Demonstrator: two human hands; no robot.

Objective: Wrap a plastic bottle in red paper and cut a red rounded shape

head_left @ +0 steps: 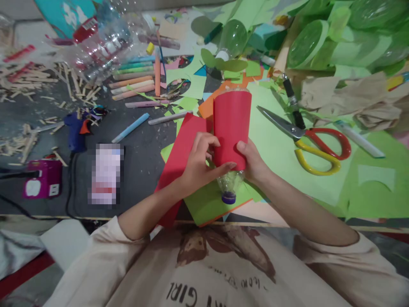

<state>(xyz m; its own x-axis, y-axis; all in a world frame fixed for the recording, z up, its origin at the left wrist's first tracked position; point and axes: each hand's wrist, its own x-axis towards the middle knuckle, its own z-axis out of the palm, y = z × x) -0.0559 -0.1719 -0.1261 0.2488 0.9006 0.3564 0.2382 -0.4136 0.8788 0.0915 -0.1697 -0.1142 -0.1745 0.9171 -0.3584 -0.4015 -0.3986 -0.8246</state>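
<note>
Bottle wrapped in red paper: right hand clasps its right side, left hand touches left, half-curled (grip unclear).

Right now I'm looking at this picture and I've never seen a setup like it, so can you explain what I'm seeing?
There's no machine here, just a person's two bare hands, left and right. The picture comes from a camera worn on their head, looking forward and down, so their shirt shows at the bottom. The right hand grips a clear bottle with red paper wrapped around it, its dark cap pointing toward the person; the left hand touches the paper. On the dark table, scissors lie to the right on pale green paper. To the left are markers, wooden sticks and a blue glue gun, with a pixelated phone-like thing nearby.
</note>
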